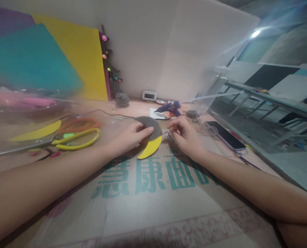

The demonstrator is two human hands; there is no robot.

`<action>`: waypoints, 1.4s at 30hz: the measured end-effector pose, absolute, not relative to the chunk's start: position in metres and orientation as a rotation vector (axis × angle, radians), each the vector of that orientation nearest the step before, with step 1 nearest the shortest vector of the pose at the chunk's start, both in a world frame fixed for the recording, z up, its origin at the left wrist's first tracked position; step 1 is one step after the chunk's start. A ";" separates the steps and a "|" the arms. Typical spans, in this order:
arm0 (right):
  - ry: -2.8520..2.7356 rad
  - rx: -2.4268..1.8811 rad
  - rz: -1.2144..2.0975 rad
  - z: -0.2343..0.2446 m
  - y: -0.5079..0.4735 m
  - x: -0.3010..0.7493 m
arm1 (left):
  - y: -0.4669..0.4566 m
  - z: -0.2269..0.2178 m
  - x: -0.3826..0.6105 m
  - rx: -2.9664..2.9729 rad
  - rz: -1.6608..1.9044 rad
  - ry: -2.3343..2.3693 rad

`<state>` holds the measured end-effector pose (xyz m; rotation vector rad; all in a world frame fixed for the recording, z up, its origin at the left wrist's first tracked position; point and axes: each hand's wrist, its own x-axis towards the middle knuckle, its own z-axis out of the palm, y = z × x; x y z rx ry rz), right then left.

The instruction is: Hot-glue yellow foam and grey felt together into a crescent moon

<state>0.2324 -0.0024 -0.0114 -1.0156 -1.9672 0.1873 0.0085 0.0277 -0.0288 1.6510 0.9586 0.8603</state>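
A yellow crescent-shaped piece [151, 146], partly wound with grey yarn [149, 123] at its upper end, lies at the middle of the cardboard-covered table [153, 203]. My left hand [132, 136] grips this crescent at its wrapped part, fingers curled over it. Just to the right, my right hand [183, 132] has its fingers pinched together on a thin grey strand of yarn that leads to the crescent.
Yellow-handled scissors [76, 139] and another yellow crescent [37, 132] lie at the left. A blue glue gun [169, 107], a small digital clock [149, 95] and loose yarn [195, 115] sit behind. A phone [227, 135] lies at the right. Coloured foam sheets [65, 58] lean on the wall.
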 end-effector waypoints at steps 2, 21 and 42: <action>-1.967 -1.018 0.176 -0.011 -0.003 0.232 | 0.028 -0.029 0.008 1.651 0.847 0.953; -1.916 -1.113 0.282 -0.006 -0.007 0.228 | 0.026 -0.028 0.009 1.648 0.841 0.964; -1.945 -1.245 0.479 -0.005 -0.009 0.223 | 0.024 -0.021 0.008 1.686 0.846 1.032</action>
